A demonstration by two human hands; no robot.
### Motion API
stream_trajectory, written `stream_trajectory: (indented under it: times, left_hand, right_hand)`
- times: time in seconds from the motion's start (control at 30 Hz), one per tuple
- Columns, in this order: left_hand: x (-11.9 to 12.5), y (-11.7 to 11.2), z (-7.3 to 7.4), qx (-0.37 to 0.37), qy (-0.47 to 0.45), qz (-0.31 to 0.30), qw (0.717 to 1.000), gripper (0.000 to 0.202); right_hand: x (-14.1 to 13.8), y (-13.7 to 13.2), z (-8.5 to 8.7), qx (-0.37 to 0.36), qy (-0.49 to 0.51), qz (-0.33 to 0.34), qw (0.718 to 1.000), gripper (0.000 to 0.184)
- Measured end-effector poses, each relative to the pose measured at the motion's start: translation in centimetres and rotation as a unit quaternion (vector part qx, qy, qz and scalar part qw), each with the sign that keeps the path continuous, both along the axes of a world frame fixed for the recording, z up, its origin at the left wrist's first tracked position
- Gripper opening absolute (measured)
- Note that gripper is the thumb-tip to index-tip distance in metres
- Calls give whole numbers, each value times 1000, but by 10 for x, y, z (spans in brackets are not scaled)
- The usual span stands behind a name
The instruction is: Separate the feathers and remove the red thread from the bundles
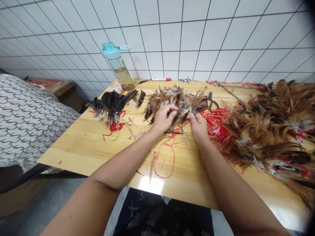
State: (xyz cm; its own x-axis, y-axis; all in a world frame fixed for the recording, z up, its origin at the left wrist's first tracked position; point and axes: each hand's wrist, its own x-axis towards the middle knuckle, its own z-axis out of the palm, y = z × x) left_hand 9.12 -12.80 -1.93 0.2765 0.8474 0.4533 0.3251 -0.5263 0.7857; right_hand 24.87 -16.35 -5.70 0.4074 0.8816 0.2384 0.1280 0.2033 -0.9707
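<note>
My left hand (164,118) is curled, its fingers pinching brown feathers at the near edge of a loose brown feather pile (177,100) on the wooden table (86,144). Just to the right, my right hand (199,126) is also closed on feathers from the same pile, fingertips almost meeting the left ones. Red thread (164,157) trails from under both hands toward me in a loop.
A heap of black feathers (112,103) lies to the left, a big mass of brown feathers with red thread (268,124) to the right. Black pliers (211,100), a water bottle (119,67) and a red marker (161,79) sit by the tiled wall. A patterned cloth (27,118) lies at left.
</note>
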Motion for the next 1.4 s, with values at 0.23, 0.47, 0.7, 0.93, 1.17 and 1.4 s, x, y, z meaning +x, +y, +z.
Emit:
stream_trajectory:
  times: [0.23, 0.47, 0.7, 0.93, 1.17, 1.4]
  left_hand:
    - [20, 5, -8, 82, 136, -15, 987, 27]
    - [24, 10, -9, 95, 114, -40, 988, 15]
    - [11, 2, 3, 43, 64, -72, 994, 19]
    - [-2, 3, 12, 135, 107, -91, 981, 21]
    - [-7, 6, 15, 176, 158, -96, 967, 20]
    - [-9, 11, 13, 208, 184, -92, 956, 20]
  right_hand:
    - [-1, 0, -2, -21, -20, -14, 999, 30]
    - [0, 0, -3, -22, -39, -32, 998, 28]
    - [1, 1, -2, -16, -20, -56, 998, 25]
    - [4, -3, 5, -30, -72, -77, 994, 25]
    - [7, -4, 4, -36, -136, -48, 989, 24]
    - [8, -2, 2, -47, -166, -23, 985, 21]
